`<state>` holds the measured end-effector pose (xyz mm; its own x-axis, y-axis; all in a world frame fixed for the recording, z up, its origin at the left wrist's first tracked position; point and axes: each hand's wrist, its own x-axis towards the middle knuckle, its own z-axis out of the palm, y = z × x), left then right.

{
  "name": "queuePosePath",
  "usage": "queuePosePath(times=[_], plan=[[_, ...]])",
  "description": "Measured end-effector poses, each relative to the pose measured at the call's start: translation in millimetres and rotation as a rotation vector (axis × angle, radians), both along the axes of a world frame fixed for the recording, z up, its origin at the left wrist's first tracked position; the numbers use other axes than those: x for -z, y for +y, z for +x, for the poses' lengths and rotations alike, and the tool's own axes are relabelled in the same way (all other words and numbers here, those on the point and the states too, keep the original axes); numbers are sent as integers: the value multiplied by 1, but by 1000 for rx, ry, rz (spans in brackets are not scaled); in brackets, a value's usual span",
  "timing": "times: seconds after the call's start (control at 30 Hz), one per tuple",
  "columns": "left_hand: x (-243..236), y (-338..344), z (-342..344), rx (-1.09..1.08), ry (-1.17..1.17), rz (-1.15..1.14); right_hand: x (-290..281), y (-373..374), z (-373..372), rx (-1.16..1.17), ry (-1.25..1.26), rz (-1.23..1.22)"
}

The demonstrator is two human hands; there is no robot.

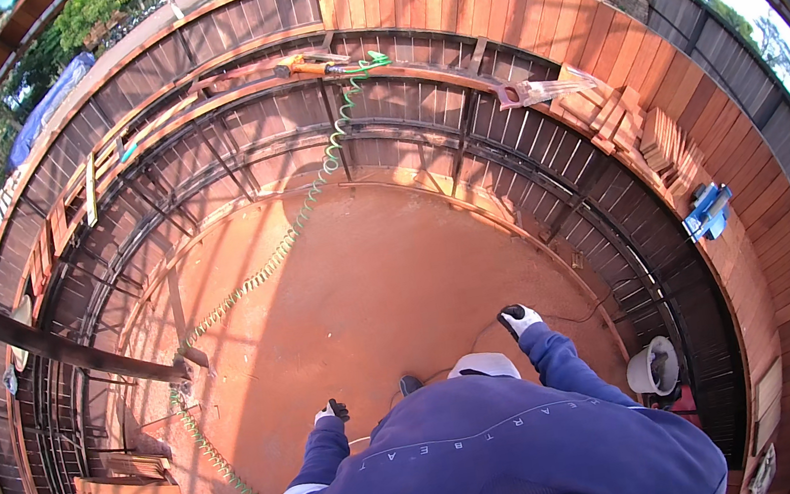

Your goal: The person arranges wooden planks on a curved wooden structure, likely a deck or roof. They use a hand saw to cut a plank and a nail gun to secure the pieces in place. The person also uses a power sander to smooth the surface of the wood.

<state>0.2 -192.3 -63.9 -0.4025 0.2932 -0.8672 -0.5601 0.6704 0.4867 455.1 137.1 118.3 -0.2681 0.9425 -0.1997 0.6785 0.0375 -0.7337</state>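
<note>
My left hand point(332, 411), in a black and white glove, is held out over the reddish floor point(368, 271). Its fingers look curled in, and nothing shows sticking out of them. Farther forward on the right, my right hand point(520, 318) wears a similar glove and also looks closed, with no object visible in it. A thin cable point(577, 318) runs along the floor to its right. Between my arms the blue sweatshirt point(504, 444) and one shoe point(410, 384) show. Both hands are small in the picture.
Curved wooden wall around me. On its ledge: yellow-orange tool point(309, 66) with coiled green hose point(308, 204), handsaw point(535, 92), stacked wood pieces point(669, 148), blue tool point(708, 211). Dark pole point(55, 345) at left, boards point(131, 491) lower left, white bucket point(647, 369) right.
</note>
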Motion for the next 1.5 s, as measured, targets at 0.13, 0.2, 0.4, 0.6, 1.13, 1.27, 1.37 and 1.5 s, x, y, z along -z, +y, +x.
queuePosePath(times=[0.13, 0.2, 0.4, 0.6, 1.13, 1.27, 1.37, 1.5], plan=[[1, 10, -6, -3, -7, -6, 0, 13, -24, -103, -234, -48], [2, 24, 3, 36, -28, -60, 45, 14, 4, -108, -469, -245], [20, 69, -3, 807, 248, -109, 175, 5, 130, -464, -800, -556], [2, 185, -114, 1155, 392, -142, 160, 72, 27, -36, -681, -817], [-18, 492, -210, 1370, 474, 247, 41, 353, -194, -12, -443, -547], [13, 484, -231, 1620, 519, 13, 53, 325, -187, 93, -466, -704], [8, 505, -266, 1597, 422, -81, 42, 304, -189, 89, -577, -828], [3, 554, -311, 1556, 352, -112, 55, 296, -191, 245, -559, -859]])
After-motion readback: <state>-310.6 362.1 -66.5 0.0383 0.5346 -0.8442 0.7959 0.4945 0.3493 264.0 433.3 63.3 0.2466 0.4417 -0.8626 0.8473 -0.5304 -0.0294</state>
